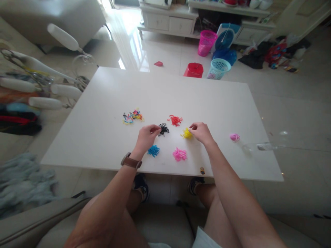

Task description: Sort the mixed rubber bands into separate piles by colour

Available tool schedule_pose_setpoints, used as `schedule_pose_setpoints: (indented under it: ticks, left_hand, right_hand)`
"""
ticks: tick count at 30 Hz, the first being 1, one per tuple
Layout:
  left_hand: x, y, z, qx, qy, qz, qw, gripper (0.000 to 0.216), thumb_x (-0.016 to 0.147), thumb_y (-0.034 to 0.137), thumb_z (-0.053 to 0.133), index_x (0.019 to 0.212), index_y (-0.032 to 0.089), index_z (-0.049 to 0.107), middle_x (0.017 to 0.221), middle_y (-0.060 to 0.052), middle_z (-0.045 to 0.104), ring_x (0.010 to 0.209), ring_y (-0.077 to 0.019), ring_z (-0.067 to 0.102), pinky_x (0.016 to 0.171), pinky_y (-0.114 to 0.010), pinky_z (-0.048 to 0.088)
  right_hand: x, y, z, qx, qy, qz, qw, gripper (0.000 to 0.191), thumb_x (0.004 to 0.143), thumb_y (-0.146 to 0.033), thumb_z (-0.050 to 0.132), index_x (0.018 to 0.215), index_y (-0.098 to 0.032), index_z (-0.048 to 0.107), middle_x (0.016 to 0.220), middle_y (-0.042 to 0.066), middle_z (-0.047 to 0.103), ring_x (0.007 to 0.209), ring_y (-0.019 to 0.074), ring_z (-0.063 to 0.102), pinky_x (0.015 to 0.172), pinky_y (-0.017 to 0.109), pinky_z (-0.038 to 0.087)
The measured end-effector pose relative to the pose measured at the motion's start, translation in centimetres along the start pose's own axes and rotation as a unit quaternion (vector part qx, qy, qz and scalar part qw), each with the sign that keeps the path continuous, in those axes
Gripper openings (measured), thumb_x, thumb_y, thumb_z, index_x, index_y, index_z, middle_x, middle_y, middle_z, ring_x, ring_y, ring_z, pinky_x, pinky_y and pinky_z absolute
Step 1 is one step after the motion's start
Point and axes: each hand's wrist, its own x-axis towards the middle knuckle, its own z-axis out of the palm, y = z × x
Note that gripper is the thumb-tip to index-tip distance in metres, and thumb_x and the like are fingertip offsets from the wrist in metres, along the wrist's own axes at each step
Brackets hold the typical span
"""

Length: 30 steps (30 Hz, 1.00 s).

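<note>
"Firstly, our left hand (148,134)?"
"We find it pinched at the black pile (163,130) on the table (124,89)."
"Our right hand (202,132)?"
"Pinched at the yellow pile (186,134). Anything held, we cannot tell."

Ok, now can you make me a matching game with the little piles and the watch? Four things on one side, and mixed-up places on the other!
Things:
1. Black pile
2. Watch
3. Mixed-colour pile
4. Yellow pile

Places:
A. At the tip of the right hand
B. Farthest left of all the piles
C. At the tip of the left hand
D. Around the left wrist

Right pairs:
1-C
2-D
3-B
4-A
</note>
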Motion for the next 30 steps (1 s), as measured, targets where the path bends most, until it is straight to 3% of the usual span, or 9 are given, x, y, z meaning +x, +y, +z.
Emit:
schedule_pose_setpoints:
  ticks: [5,16,23,30]
  left_hand:
    - [0.3,-0.6,-0.7,-0.085,-0.041,-0.037,0.995,0.023,0.075,0.036,0.074,0.089,0.017,0.073,0.074,-0.007,0.074,0.071,-0.0195,0.070,0.067,-0.031,0.054]
    - [-0.1,-0.3,-1.0,-0.135,-0.068,-0.051,0.987,0.023,0.072,0.028,0.074,0.092,0.017,0.072,0.081,-0.008,0.075,0.079,-0.0207,0.071,0.077,-0.037,0.058]
    - [-0.1,-0.2,-1.5,-0.042,-0.069,-0.035,0.996,0.023,0.070,0.019,0.071,0.093,0.018,0.071,0.085,-0.007,0.076,0.082,-0.0212,0.071,0.077,-0.035,0.057]
    - [-0.1,-1.1,-3.9,0.082,-0.150,-0.091,0.981,0.029,0.064,0.015,0.071,0.093,0.018,0.070,0.078,-0.004,0.073,0.072,-0.0193,0.068,0.062,-0.028,0.052]
  right_hand:
    - [0.1,-0.2,-0.2,0.001,0.022,0.008,1.000,0.013,0.074,-0.020,0.069,0.085,-0.019,0.077,0.073,0.003,0.073,0.070,0.0165,0.065,0.070,0.028,0.048]
    - [-0.4,-1.5,-0.3,0.032,0.019,0.011,0.999,0.010,0.076,-0.020,0.067,0.080,-0.019,0.076,0.072,0.003,0.073,0.069,0.0161,0.065,0.069,0.027,0.047]
    - [-0.4,-1.8,-0.1,0.024,0.010,0.003,1.000,0.011,0.076,-0.019,0.067,0.081,-0.018,0.076,0.072,0.003,0.073,0.070,0.0163,0.066,0.069,0.026,0.047]
    - [-0.6,-2.1,0.1,0.022,-0.001,-0.004,1.000,0.010,0.077,-0.018,0.067,0.080,-0.019,0.076,0.073,0.003,0.073,0.072,0.0155,0.066,0.069,0.025,0.047]
